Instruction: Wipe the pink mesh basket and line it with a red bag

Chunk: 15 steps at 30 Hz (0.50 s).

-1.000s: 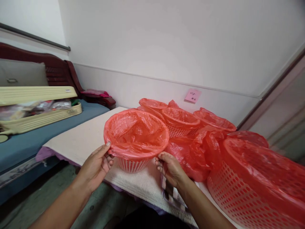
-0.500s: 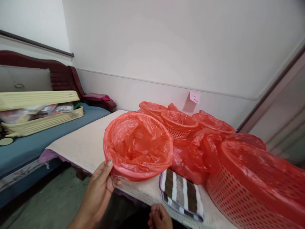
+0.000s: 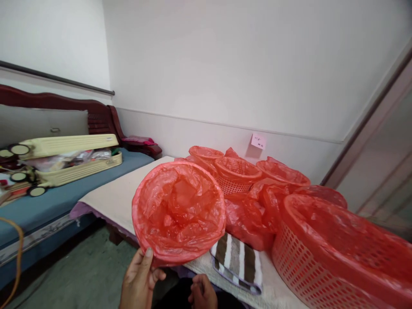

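At the near edge of the counter (image 3: 119,195), head view: one small basket (image 3: 179,213) lined with a red plastic bag, tilted so its open mouth faces the camera, lifted at the counter's front edge. Left hand (image 3: 139,281): fingers closed on the basket's lower rim, thumb pressed on the red plastic at the front, remaining fingers behind it. Right hand (image 3: 202,292): low in the frame, just below the basket and apart from it, fingers curled loosely, nothing visible in the grip.

Beside the basket, to the right: one striped towel (image 3: 237,262), brown and white, lying flat on the counter's pale cloth. Further right: one large perforated basket (image 3: 334,253), red-lined, filling the lower right corner. Behind: several more red-lined baskets (image 3: 237,175), grouped close together, with loose red bags (image 3: 247,219) among them.

On the wall behind: one small pink note (image 3: 258,140). Far left: a blue bed (image 3: 64,199) with a cream-coloured open case (image 3: 69,159) on it.
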### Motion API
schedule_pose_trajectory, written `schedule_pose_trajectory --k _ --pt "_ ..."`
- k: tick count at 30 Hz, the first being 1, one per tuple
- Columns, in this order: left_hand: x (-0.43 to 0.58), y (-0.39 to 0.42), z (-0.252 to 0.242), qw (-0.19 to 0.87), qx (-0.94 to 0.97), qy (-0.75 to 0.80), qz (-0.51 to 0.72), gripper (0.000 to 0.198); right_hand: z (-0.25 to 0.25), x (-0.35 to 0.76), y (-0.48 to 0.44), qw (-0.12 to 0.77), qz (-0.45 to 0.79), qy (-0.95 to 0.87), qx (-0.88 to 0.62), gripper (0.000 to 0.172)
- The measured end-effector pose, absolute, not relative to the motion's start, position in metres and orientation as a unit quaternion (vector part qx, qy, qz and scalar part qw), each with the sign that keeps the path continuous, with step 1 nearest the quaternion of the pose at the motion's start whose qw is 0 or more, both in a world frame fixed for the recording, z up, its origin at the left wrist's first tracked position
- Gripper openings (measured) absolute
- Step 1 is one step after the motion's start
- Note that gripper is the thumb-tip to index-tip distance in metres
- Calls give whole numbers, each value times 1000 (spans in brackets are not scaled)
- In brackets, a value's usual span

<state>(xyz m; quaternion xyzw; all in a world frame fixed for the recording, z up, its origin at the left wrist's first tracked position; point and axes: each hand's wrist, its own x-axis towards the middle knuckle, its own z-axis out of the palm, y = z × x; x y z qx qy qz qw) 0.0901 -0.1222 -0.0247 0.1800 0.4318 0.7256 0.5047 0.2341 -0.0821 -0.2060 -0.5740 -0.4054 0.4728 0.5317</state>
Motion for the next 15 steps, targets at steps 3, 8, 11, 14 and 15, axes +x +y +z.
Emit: schedule_pose_trajectory --k 3,8,11,14,15 --pt "99 -128 -24 499 177 433 730 49 -205 237 -86 542 468 -405 -568 24" --pt "113 -131 -25 522 186 425 715 53 -204 246 -85 564 441 -399 -573 25" --pt "105 -129 -23 493 171 418 743 50 -204 253 -85 578 423 -400 -572 28" --pt "84 -125 -18 441 141 409 786 46 -203 260 -86 584 405 -407 -574 30" --pt "77 -124 -16 426 134 409 796 44 -203 263 -86 583 400 -409 -577 30"
